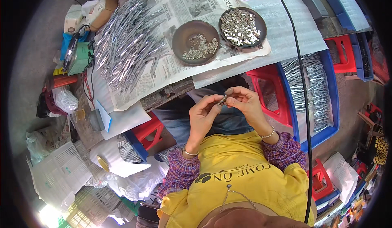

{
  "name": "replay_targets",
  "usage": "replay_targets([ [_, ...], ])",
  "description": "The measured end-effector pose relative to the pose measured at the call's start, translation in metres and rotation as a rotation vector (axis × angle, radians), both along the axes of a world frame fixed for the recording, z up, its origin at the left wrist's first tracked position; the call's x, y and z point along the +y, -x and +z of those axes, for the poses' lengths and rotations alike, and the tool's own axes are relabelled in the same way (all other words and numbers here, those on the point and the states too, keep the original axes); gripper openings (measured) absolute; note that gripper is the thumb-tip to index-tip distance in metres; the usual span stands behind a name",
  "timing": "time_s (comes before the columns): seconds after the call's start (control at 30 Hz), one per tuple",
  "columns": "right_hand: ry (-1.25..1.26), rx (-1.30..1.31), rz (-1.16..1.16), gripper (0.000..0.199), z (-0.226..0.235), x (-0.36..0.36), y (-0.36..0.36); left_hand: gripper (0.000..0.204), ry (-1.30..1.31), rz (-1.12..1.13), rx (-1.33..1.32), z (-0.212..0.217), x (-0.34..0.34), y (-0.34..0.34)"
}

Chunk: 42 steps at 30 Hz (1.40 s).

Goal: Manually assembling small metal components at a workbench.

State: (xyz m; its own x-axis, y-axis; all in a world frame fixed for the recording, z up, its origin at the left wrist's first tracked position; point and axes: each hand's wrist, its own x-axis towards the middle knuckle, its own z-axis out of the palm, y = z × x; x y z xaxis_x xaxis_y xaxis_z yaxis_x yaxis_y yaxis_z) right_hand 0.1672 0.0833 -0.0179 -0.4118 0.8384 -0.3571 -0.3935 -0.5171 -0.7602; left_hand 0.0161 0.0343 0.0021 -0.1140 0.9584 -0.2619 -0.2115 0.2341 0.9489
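A newspaper (179, 11) covers the table's middle. On it, toward the left edge, lies a heap of silvery metal strips (126, 44). Two brown round dishes sit side by side near the newspaper's right edge: one (195, 42) holds small thin metal pieces, the other (243, 27) shiny round bits. A black cable (300, 85) crosses a blue tray (314, 93) of more strips, beside a red stool (271, 89).

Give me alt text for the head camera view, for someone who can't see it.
Seen from above, a person's left hand and right hand pinch a small metal part together. Beyond them, a newspaper-covered table holds a pile of silvery strips and two round dishes of small metal pieces.
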Motion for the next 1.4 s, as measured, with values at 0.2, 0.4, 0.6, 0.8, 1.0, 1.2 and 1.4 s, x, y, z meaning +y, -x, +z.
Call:
replay_targets([
  [0.2,-0.007,-0.042,-0.007,0.024,-0.004,-0.001,0.0,0.024,-0.137,-0.018,0.314,-0.001,0.002,-0.001],
  [0.4,-0.087,-0.106,-0.047,0.026,0.0,-0.004,0.003,0.022,-0.202,-0.01,0.46,0.003,0.004,-0.002],
  [0.6,-0.141,-0.145,-0.077,0.023,0.007,-0.007,0.001,0.021,0.108,-0.021,-0.036,0.004,0.003,0.003],
  [0.8,-0.158,-0.155,-0.085,0.024,0.001,-0.007,0.001,0.023,0.091,0.029,-0.083,-0.003,-0.003,-0.005],
  [1.0,-0.098,-0.185,-0.056,0.018,0.0,-0.007,0.004,0.022,-0.012,0.101,0.011,-0.006,-0.005,-0.01],
  [1.2,-0.079,-0.247,0.006,0.012,0.01,-0.004,0.004,0.023,-0.077,0.125,0.117,-0.006,-0.006,-0.01],
  [1.4,-0.043,-0.232,0.042,0.015,0.008,-0.003,0.0,0.022,-0.065,0.112,0.107,-0.004,-0.005,-0.012],
])
